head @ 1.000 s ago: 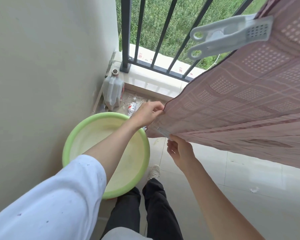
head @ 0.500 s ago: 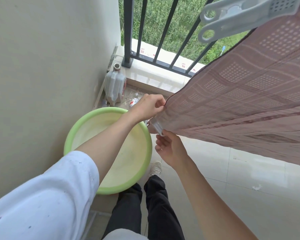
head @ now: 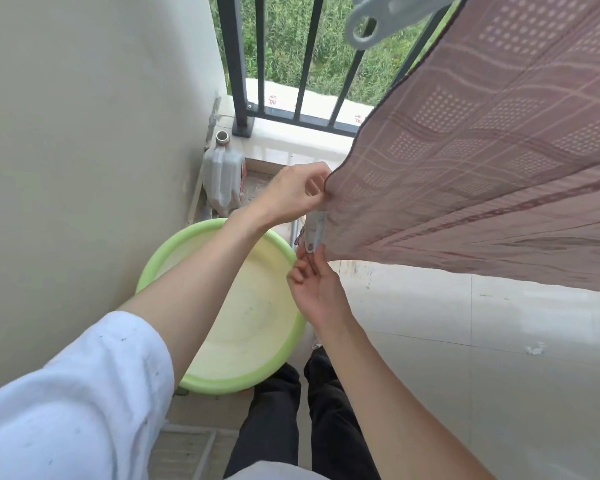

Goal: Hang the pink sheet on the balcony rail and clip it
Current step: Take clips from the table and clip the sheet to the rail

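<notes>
One pink sheet [head: 482, 161] hangs across the right side, sloping from the top right down to its corner in the middle. Two clips show. One big grey clip [head: 378, 15] bites the sheet at the top edge, its two ring handles pointing down and left. One small white clip [head: 315, 233] sits at the sheet's low corner, standing almost upright with its long side running up and down.

The left hand [head: 293, 194] pinches the sheet's edge just above the small clip, fingers curled on the cloth. The right hand [head: 317, 289] is just below, its fingertips pinching the bottom end of the small clip.

Behind the sheet stand the dark rail [head: 305, 57] bars. Below the arms sits one green basin [head: 222, 306]. One dusty jug [head: 222, 174] stands in the corner by the wall [head: 84, 133].
</notes>
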Demonstrator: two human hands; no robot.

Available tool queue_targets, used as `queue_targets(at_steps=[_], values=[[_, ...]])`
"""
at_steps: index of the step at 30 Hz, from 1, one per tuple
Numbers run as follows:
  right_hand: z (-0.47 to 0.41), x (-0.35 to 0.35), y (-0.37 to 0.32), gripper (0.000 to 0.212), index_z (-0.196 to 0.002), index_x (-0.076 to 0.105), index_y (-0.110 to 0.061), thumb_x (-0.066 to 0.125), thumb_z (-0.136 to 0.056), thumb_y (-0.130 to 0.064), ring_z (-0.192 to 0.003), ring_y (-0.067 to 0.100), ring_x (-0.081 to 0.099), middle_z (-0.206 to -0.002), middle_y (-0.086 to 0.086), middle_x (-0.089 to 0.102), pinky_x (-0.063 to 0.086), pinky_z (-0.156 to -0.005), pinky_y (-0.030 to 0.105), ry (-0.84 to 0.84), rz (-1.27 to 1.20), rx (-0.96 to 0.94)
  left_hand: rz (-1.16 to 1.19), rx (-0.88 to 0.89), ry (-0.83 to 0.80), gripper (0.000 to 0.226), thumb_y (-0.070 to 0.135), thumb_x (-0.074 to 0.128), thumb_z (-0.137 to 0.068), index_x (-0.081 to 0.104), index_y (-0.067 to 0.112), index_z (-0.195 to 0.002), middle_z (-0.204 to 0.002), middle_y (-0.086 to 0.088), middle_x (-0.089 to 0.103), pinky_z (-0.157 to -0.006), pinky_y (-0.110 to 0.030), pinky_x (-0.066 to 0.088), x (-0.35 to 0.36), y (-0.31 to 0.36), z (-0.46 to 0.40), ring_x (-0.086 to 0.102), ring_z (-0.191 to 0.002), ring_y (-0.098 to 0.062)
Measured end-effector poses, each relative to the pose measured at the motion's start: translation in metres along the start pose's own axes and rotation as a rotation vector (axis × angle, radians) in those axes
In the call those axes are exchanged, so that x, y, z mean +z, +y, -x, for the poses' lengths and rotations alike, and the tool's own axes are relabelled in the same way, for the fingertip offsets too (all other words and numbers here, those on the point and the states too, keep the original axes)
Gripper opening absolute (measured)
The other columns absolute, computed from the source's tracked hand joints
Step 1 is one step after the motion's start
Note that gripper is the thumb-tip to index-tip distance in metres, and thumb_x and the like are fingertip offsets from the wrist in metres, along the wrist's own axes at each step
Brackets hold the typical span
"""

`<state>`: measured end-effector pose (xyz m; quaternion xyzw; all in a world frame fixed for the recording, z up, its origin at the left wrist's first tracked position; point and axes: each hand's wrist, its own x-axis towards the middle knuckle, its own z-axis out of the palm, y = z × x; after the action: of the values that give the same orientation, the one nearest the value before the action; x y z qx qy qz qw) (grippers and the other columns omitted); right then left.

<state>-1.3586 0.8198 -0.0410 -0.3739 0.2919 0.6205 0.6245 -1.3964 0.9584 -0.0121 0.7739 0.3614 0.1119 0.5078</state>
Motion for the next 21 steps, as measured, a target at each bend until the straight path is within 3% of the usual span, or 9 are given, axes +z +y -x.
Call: queue_targets(at_steps=[2,6,9,14,17,21], values=[[0.001,0.002,0.000,0.021,-0.083,0.057,-0.007,0.049,-0.094,-0.023,-0.043,0.005,0.041,-0.071,0.004,0.063,0.027,-0.045,0.015,-0.026,-0.025,-0.004,0.020,0.007,-0.002,0.008,0.022,0.066,-0.081,0.063,0.016,-0.079,-0.077,-0.001,0.068,-0.080,-0.042,0.053,-0.002,0.002,-0.001,0.066,-0.078,-0.019],[0.001,0.005,0.005,0.020,-0.087,0.058,-0.008,0.049,-0.093,-0.024,-0.043,0.005,0.041,-0.067,0.003,0.064,0.028,-0.044,0.014,-0.076,-0.093,-0.005,0.110,-0.097,0.007,0.031,0.043,0.067,-0.069,0.065,0.013,-0.073,-0.081,-0.006,0.072,-0.085,-0.046,0.051,-0.006,0.002,0.002,0.067,-0.087,-0.024],[0.001,0.008,0.010,0.020,-0.087,0.057,-0.008,0.048,-0.093,-0.024,-0.043,0.005,0.042,-0.065,0.003,0.065,0.028,-0.045,0.014,-0.087,-0.121,-0.007,0.056,-0.162,0.041,0.029,0.048,0.064,-0.060,0.057,0.020,-0.056,-0.078,-0.007,0.071,-0.080,-0.043,0.051,-0.007,0.006,0.003,0.066,-0.083,-0.022],[0.001,0.013,0.013,0.017,-0.088,0.055,-0.010,0.048,-0.094,-0.024,-0.043,0.005,0.041,-0.066,0.002,0.067,0.027,-0.047,0.014,-0.093,-0.139,-0.027,0.044,-0.204,0.076,0.038,0.043,0.069,-0.067,0.056,0.010,-0.054,-0.062,-0.002,0.059,-0.064,-0.036,0.042,-0.007,0.014,0.011,0.054,-0.065,-0.014],[0.004,0.016,0.009,0.017,-0.086,0.056,-0.010,0.049,-0.094,-0.023,-0.046,0.005,0.040,-0.067,0.003,0.068,0.027,-0.050,0.016,-0.075,-0.139,-0.044,0.078,-0.181,0.137,0.050,0.057,0.064,-0.061,0.060,0.008,-0.056,-0.083,-0.004,0.063,-0.076,-0.031,0.042,-0.003,0.016,0.017,0.058,-0.084,-0.015],[0.006,0.018,0.007,0.018,-0.085,0.056,-0.010,0.050,-0.094,-0.023,-0.045,0.005,0.041,-0.067,0.002,0.068,0.026,-0.051,0.016,-0.074,-0.146,-0.051,0.049,-0.194,0.199,0.036,0.043,0.066,-0.080,0.055,0.024,-0.052,-0.090,0.006,0.054,-0.081,-0.026,0.037,0.003,0.017,0.025,0.053,-0.099,-0.017]])
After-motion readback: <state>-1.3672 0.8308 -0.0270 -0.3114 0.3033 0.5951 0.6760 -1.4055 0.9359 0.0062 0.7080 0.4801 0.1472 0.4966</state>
